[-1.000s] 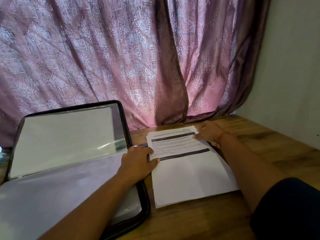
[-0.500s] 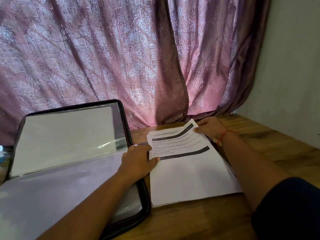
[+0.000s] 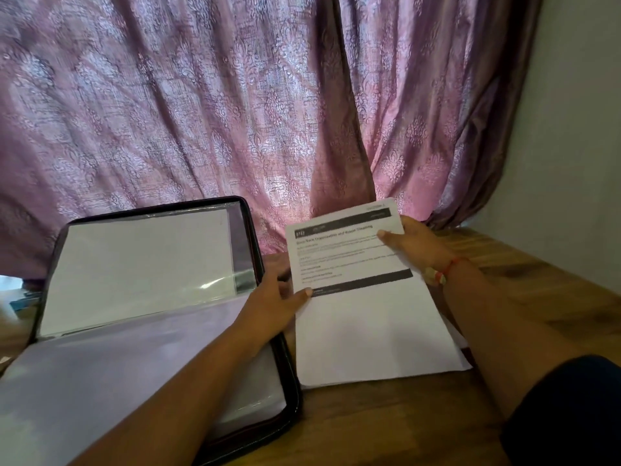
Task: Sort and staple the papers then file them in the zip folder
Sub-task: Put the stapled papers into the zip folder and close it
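Both hands held the printed papers tilted up beside the open zip folder.

The right hand gripped the far right corner of the papers, thumb laid over the printed face and the other fingers hidden behind the sheet. The left hand held the near left edge, thumb pressed on top by the lower dark band; how its other fingers lay I could not tell. The far end of the papers was raised off the wooden table while the near end rested on it, just beside the folder's black zipped rim. The folder lay open to the left, its clear sleeves showing white sheets. A red thread bracelet circled the right wrist, and a pink patterned curtain hung behind.
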Motion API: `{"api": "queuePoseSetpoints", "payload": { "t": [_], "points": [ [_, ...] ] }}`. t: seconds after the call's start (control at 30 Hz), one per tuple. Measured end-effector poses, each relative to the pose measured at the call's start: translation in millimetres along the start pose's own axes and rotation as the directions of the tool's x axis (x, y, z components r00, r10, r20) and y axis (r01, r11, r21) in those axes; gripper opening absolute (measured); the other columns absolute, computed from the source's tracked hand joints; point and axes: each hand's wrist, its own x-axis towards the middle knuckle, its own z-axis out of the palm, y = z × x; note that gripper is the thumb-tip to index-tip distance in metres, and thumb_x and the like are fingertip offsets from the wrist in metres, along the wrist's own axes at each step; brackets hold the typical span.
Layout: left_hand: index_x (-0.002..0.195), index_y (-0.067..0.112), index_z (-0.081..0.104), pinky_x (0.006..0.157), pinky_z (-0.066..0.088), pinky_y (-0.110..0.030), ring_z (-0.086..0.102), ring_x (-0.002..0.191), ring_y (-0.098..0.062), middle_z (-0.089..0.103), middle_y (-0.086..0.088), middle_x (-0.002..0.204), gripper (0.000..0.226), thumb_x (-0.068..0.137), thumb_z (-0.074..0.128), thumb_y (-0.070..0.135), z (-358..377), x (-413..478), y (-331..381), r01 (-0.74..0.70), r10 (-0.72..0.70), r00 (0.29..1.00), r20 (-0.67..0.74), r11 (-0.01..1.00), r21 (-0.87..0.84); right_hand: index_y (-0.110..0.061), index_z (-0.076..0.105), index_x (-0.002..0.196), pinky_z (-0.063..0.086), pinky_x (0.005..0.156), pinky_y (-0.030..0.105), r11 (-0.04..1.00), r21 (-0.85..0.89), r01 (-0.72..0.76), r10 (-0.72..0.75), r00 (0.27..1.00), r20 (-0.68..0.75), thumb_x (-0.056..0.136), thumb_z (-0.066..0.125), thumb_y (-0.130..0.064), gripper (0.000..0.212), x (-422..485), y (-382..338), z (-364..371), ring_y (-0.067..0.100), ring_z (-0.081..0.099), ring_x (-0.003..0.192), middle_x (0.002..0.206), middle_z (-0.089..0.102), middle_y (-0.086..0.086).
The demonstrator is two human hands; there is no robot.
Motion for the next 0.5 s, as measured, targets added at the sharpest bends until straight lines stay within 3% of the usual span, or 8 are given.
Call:
{"api": "queuePoseSetpoints", "payload": {
  "t": [0.07,0.17,0.3,0.4,0.5],
  "points": [
    [0.138,0.033,0.049,0.098,0.055,-0.036,0.064,0.119,-0.014,0.065,0.012,0.13,0.056,0.089,0.071,0.049,-4.6,-0.5,-2.0,0.018,-0.017,1.0,0.015,0.996,-0.086,-0.005,0.06,0.126,0.053,0.094,0.052,0.996,0.091,0.013,-0.006,0.997,-0.071,0.096,0.058,-0.009,0.031,-0.6,-5.1,0.3,0.035,0.066,0.11,0.122,0.067,0.017],
    [0.132,0.028,0.049,0.091,0.056,-0.031,0.068,0.107,-0.012,0.068,0.009,0.122,0.048,0.091,0.072,0.04,-10.1,-3.3,2.5,0.047,-0.048,0.999,0.004,0.967,-0.249,-0.007,0.06,0.127,0.057,0.087,0.048,0.977,0.213,0.028,0.0,0.991,-0.133,0.096,0.057,-0.009,0.031,-0.7,-10.0,0.0,0.034,0.067,0.106,0.12,0.068,0.015],
    [0.129,0.029,0.063,0.103,0.053,-0.041,0.07,0.11,-0.011,0.073,0.01,0.121,0.033,0.097,0.067,0.029,-19.1,-10.7,8.6,0.007,0.036,0.991,0.132,0.952,-0.307,-0.01,0.061,0.124,0.06,0.072,0.037,0.95,0.305,0.063,-0.01,0.985,-0.173,0.096,0.056,-0.008,0.028,-0.3,-12.8,1.7,0.029,0.07,0.099,0.112,0.072,0.009],
    [0.133,0.027,0.062,0.104,0.052,-0.046,0.069,0.115,-0.016,0.072,0.007,0.125,0.035,0.098,0.065,0.024,-21.1,-13.9,11.9,0.011,0.06,0.976,0.211,0.947,-0.321,-0.011,0.062,0.125,0.06,0.077,0.039,0.934,0.351,0.065,0.001,0.983,-0.185,0.096,0.056,-0.01,0.029,-0.6,-15.8,0.7,0.031,0.067,0.106,0.117,0.07,0.011],
    [0.13,0.028,0.064,0.101,0.054,-0.045,0.07,0.112,-0.017,0.073,0.006,0.123,0.031,0.1,0.062,0.022,-17.8,-15.1,17.3,0.013,0.066,0.978,0.197,0.927,-0.374,-0.009,0.056,0.134,0.056,0.089,0.05,0.897,0.442,0.013,0.039,0.994,-0.107,0.097,0.055,-0.015,0.037,-5.2,-19.6,-1.8,0.037,0.062,0.117,0.128,0.064,0.017]
  ]
}}
